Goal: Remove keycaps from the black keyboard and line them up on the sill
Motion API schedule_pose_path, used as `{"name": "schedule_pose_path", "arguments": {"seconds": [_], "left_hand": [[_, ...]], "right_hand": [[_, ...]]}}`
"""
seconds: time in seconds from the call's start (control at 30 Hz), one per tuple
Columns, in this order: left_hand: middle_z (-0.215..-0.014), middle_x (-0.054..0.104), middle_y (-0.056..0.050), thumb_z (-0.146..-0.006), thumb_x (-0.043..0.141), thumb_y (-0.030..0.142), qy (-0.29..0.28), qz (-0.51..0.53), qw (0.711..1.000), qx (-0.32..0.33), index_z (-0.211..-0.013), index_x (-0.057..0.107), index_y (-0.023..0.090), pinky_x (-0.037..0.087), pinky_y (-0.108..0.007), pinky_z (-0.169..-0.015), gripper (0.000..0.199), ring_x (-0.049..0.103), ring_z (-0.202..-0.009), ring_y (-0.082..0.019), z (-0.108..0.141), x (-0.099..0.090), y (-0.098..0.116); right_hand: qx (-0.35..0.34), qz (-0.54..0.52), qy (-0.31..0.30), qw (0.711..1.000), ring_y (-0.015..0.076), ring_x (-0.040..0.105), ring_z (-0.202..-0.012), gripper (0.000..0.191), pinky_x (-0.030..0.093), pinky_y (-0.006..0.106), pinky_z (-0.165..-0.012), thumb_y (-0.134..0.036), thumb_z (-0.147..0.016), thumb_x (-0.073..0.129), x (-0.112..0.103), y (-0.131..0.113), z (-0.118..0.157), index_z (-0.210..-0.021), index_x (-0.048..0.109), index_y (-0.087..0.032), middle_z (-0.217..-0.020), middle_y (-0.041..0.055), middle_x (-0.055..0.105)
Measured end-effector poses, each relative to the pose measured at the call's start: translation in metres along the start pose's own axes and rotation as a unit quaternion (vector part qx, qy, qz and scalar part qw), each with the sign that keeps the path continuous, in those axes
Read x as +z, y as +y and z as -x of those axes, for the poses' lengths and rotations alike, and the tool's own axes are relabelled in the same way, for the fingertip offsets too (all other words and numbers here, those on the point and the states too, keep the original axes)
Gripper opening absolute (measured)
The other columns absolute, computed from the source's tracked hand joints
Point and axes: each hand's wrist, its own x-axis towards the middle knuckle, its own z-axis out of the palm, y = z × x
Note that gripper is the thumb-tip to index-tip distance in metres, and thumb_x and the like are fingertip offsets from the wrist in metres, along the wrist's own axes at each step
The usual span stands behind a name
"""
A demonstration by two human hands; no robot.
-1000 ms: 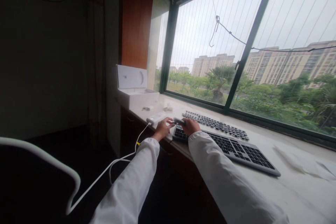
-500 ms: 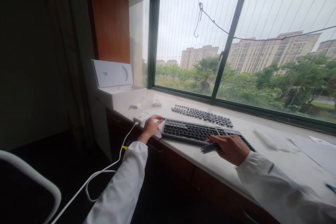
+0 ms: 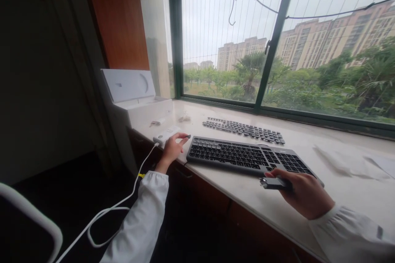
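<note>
Small dark piece (image 3: 188, 136) was pinched in left hand (image 3: 173, 148), grey tool (image 3: 273, 183) was gripped in right hand (image 3: 307, 194), loose keycaps (image 3: 245, 129) were rowed behind keyboard (image 3: 239, 154) on worktop (image 3: 345, 191)

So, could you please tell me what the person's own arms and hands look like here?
The left hand and right hand wear no gloves. The left sleeve and right sleeve are long, whitish and loose, gathered at the wrists. A small dark mark shows on the right one.
</note>
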Motion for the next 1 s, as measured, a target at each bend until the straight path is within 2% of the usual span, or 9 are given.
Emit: {"name": "schedule_pose_path", "arguments": {"seconds": [0.17, 0.3, 0.43, 0.53, 0.63, 0.7, 0.83, 1.0], "left_hand": [[-0.102, 0.069, -0.002, -0.086, 0.054, 0.043, -0.013, -0.050, 0.999, 0.006, -0.099, 0.065, 0.022, 0.047, -0.024, -0.054, 0.027, 0.049, -0.040, -0.005, -0.001, 0.003, 0.005], [-0.100, 0.069, -0.001, -0.088, 0.054, 0.035, 0.006, -0.126, 0.990, 0.067, -0.095, 0.064, 0.020, 0.048, -0.025, -0.061, 0.019, 0.048, -0.038, -0.004, -0.022, 0.010, 0.020], [-0.099, 0.069, -0.003, -0.087, 0.056, 0.029, -0.013, -0.193, 0.976, 0.104, -0.098, 0.064, 0.019, 0.048, -0.024, -0.065, 0.016, 0.050, -0.042, -0.004, -0.073, 0.026, 0.034], [-0.097, 0.070, -0.006, -0.088, 0.056, 0.029, -0.072, -0.249, 0.964, 0.059, -0.103, 0.065, 0.017, 0.048, -0.023, -0.062, 0.021, 0.053, -0.044, -0.006, -0.121, 0.043, 0.033], [-0.100, 0.070, -0.007, -0.089, 0.053, 0.032, -0.160, -0.312, 0.936, 0.027, -0.110, 0.065, 0.018, 0.047, -0.022, -0.061, 0.028, 0.058, -0.052, -0.009, -0.163, 0.060, 0.022], [-0.097, 0.071, -0.008, -0.088, 0.055, 0.032, -0.184, -0.328, 0.926, 0.011, -0.109, 0.066, 0.017, 0.047, -0.022, -0.061, 0.028, 0.060, -0.054, -0.010, -0.185, 0.070, 0.014], [-0.092, 0.072, -0.008, -0.083, 0.063, 0.033, -0.217, -0.357, 0.909, -0.003, -0.103, 0.070, 0.018, 0.048, -0.022, -0.064, 0.026, 0.062, -0.056, -0.011, -0.216, 0.089, 0.001], [-0.092, 0.072, -0.007, -0.078, 0.067, 0.028, -0.244, -0.384, 0.890, -0.001, -0.098, 0.072, 0.020, 0.048, -0.022, -0.067, 0.022, 0.063, -0.057, -0.011, -0.240, 0.112, -0.007]], "right_hand": [[-0.025, -0.057, -0.042, 0.997, 0.0206, 0.066, -0.052, 0.018, 0.043, 0.028, -0.048, -0.027, -0.088, 0.048, 0.000, -0.013, 0.002, -0.080, 0.064, -0.024, -0.063, 0.0003, 0.068], [-0.014, -0.071, -0.042, 0.997, 0.0196, 0.065, -0.052, 0.020, 0.040, 0.028, -0.049, -0.030, -0.091, 0.047, 0.002, -0.024, 0.005, -0.080, 0.062, -0.024, -0.064, 0.0006, 0.067], [-0.022, -0.070, -0.053, 0.996, 0.0155, 0.060, -0.048, 0.023, 0.037, 0.027, -0.049, -0.033, -0.092, 0.047, 0.003, -0.030, 0.006, -0.075, 0.060, -0.024, -0.061, -0.0009, 0.063], [-0.021, -0.073, -0.064, 0.995, 0.0141, 0.058, -0.047, 0.023, 0.037, 0.027, -0.048, -0.032, -0.092, 0.049, 0.003, -0.031, 0.005, -0.074, 0.060, -0.024, -0.058, -0.0015, 0.062], [-0.019, -0.083, -0.072, 0.994, 0.0141, 0.059, -0.048, 0.021, 0.037, 0.026, -0.048, -0.031, -0.091, 0.049, 0.003, -0.030, 0.004, -0.074, 0.060, -0.024, -0.059, -0.0011, 0.062], [-0.015, -0.084, -0.070, 0.994, 0.0141, 0.058, -0.046, 0.022, 0.037, 0.026, -0.046, -0.030, -0.091, 0.048, 0.002, -0.029, 0.002, -0.074, 0.059, -0.024, -0.059, -0.0010, 0.062], [-0.013, -0.080, -0.059, 0.995, 0.0137, 0.058, -0.044, 0.023, 0.037, 0.025, -0.045, -0.029, -0.092, 0.046, 0.002, -0.027, -0.001, -0.072, 0.057, -0.024, -0.057, -0.0017, 0.061], [-0.025, -0.078, -0.063, 0.995, 0.0137, 0.058, -0.045, 0.023, 0.038, 0.025, -0.044, -0.028, -0.092, 0.046, 0.005, -0.023, -0.001, -0.071, 0.055, -0.024, -0.057, -0.0019, 0.060]]}}
